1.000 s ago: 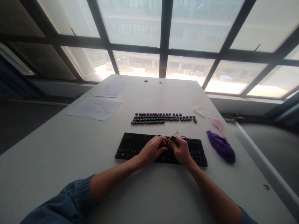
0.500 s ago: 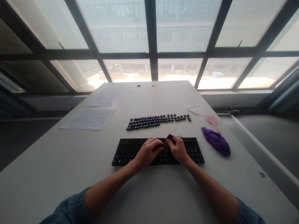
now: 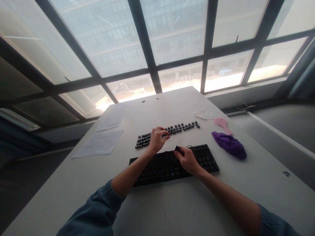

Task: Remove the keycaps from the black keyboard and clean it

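Note:
My right hand is closed round a keycap puller, a small black handle with thin wires sticking out of its far end. It is just above the black keyboard, right of its middle. My left hand hovers at the rows of loose black keycaps beyond the keyboard, hiding the middle of them. Its thumb and fingers are curled together in a pinch; anything between the fingertips is too small to make out. Much of the keyboard's upper field looks dark and bare, while keys show along its front and right end.
Sheets of paper lie at the left. On the right are a clear plastic bag, a pink hairbrush-like item and a purple cloth pouch. The white table ends below a large window.
My left hand has left the keyboard and moved forward to the keycap rows. My right hand stays over the keyboard with the puller. The view has tilted.

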Motion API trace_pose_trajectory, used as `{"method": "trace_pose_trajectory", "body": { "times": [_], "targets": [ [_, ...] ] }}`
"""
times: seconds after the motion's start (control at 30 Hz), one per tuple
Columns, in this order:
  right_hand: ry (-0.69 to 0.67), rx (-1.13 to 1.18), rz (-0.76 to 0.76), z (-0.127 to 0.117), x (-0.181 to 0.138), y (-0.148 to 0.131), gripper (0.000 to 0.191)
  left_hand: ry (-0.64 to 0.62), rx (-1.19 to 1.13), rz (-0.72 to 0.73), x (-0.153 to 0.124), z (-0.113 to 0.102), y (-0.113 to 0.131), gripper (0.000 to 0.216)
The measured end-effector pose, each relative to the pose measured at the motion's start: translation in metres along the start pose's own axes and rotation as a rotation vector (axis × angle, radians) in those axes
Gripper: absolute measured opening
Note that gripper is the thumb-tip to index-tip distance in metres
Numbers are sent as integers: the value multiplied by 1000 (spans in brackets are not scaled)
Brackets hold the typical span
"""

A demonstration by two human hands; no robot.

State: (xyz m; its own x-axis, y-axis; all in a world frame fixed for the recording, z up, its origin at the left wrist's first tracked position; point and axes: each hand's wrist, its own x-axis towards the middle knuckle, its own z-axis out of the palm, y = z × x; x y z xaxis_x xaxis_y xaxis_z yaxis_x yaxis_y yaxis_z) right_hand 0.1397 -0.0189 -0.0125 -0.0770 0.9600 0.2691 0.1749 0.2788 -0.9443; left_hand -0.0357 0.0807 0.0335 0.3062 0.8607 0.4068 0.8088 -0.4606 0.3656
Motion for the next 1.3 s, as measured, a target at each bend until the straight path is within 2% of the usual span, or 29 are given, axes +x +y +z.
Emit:
{"method": "trace_pose_trajectory", "body": {
  "times": [0.13, 0.23, 0.5, 0.8, 0.93, 1.1, 1.2, 1.3],
  "targets": [
    [2, 26, -17, 0, -1, -3, 17, -38, 122, -53, 11, 26, -5, 9],
    [-1, 34, -19, 1, 0, -4, 17, -44, 163, -50, 10, 35, -12, 9],
    [-15, 22, -26, 2, 1, 0, 17, -64, 156, -61, 9, 36, -20, 8],
    [-12, 15, -18, 2, 0, -2, 17, -15, 132, -79, 8, 39, -21, 10],
    [-19, 10, -11, 1, 0, -3, 18, -16, 125, -84, 10, 34, -21, 15],
    [2, 89, 9, -1, 1, -2, 19, 52, 96, -83, 7, 10, -13, 17],
    [108, 251, 99, -3, 4, 1, 24, 72, 0, -29, -10, -6, 1, 23],
    [240, 521, 201, -5, 7, 5, 26, 14, -110, 10, -41, -13, 20, 25]
  ]
}}
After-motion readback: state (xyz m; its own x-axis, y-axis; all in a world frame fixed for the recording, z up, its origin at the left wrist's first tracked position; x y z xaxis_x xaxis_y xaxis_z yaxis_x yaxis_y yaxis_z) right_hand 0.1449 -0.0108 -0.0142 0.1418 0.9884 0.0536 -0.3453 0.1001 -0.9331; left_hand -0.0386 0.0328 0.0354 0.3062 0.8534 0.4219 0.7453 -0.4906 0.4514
